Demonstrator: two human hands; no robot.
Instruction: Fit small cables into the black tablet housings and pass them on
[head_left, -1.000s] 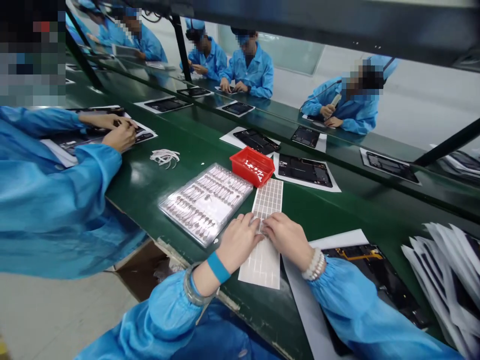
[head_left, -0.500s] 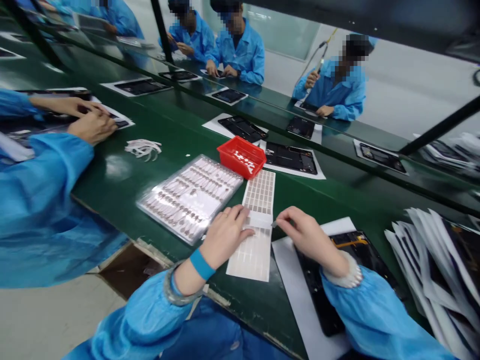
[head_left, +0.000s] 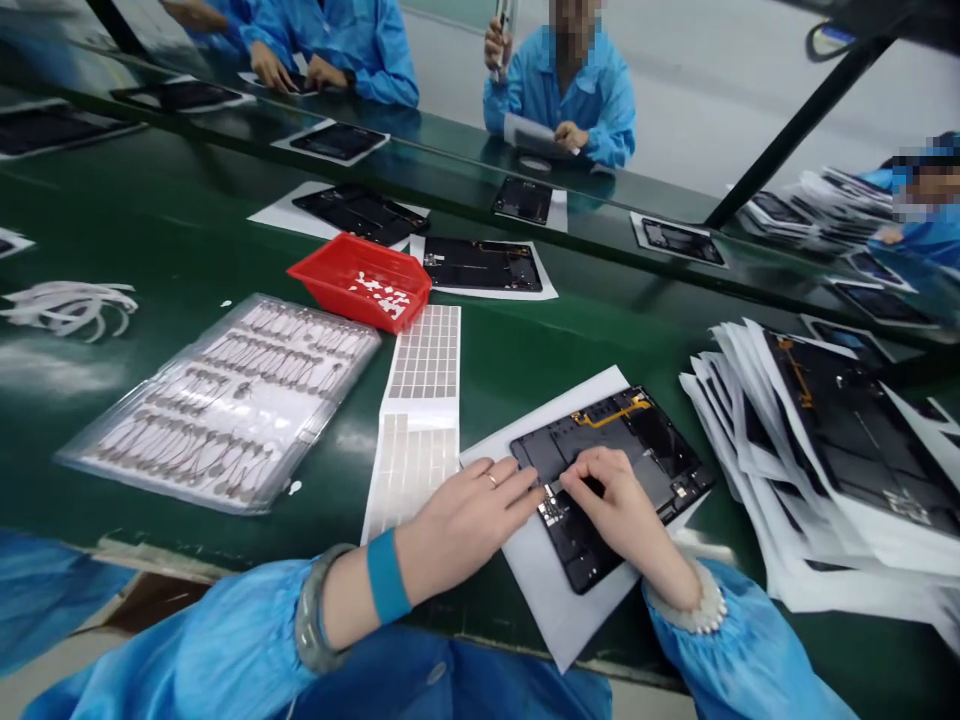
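Note:
A black tablet housing (head_left: 600, 440) with an orange ribbon cable lies on white paper (head_left: 551, 620) in front of me. My right hand (head_left: 619, 500) is over the housing, thumb and forefinger pinched on a small grey adhesive piece (head_left: 556, 488). This piece is low over a silvery component at the housing's left part. My left hand (head_left: 465, 520) is open, its fingers stretched out, with the fingertips at the housing's left edge beside the piece. Left of the housing lies a sheet of small rectangular stickers (head_left: 424, 365), its near end partly behind my left hand.
A clear-covered tray (head_left: 247, 400) of small wired parts sits left, with a red bin (head_left: 322, 275) of white bits behind it. Paper-interleaved housings (head_left: 862, 440) are stacked right. White strips (head_left: 71, 305) lie far left. Co-workers sit across the bench, beyond a long raised ledge.
My right hand has carried the small piece from the sticker sheet onto the housing. My left hand has left the sheet and moved right to the housing's edge. The view has turned right.

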